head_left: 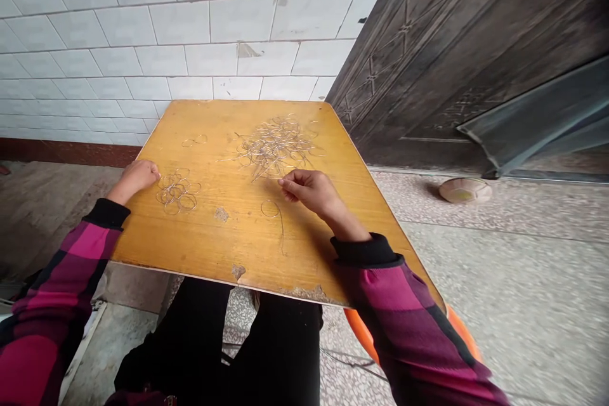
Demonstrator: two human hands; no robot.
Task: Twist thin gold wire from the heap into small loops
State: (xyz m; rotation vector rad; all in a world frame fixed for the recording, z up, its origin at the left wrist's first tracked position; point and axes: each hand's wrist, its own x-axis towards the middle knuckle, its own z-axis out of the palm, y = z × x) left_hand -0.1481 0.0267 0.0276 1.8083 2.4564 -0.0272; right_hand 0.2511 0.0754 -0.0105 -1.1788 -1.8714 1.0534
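My right hand (309,193) is over the table, thumb and fingers pinched together at the near edge of a large tangled heap of thin wires (276,146). Whatever is in that pinch, if anything, is too fine to make out. Just below it lies a single wire loop (269,208) with a long loose tail. On the left edge of the table my left hand (137,179) rests closed like a fist, with no wire showing from it. Beside that hand sits a smaller pile of wire rings (177,192). Farther back are a couple of linked thin rings (195,140).
The yellow wooden table (228,235) has chipped spots and stands against a white tiled wall (181,25). To the right are a dark carved door (428,63), a grey cloth and a pale round object (465,190) on the floor. Something orange (361,333) shows beneath the table's right corner.
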